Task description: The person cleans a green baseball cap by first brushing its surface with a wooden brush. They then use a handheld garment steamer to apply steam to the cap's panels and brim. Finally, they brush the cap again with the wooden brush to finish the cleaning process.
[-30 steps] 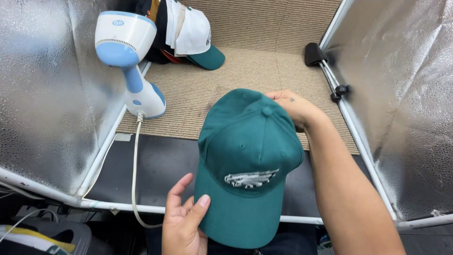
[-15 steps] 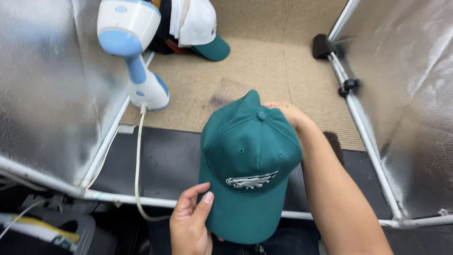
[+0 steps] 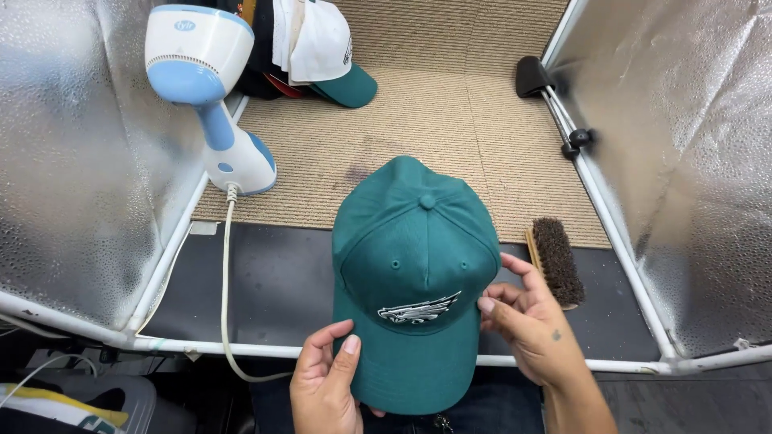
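Both hands, left hand (image 3: 326, 386) and right hand (image 3: 527, 321), pinch teal cotton cap (image 3: 414, 281) at centre frame; loose-looking hold, cap could tip onto bristle brush (image 3: 557, 261).

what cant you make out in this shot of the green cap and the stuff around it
All in the head view:
- Underside of the green cap: hidden by its own crown and brim.
- Left hand: palm cut off by the bottom edge.
- Steamer cord: its end runs below the frame rail.
- Stacked caps: cut off by the top edge, count unclear.
- Brush: handle partly behind the right hand.
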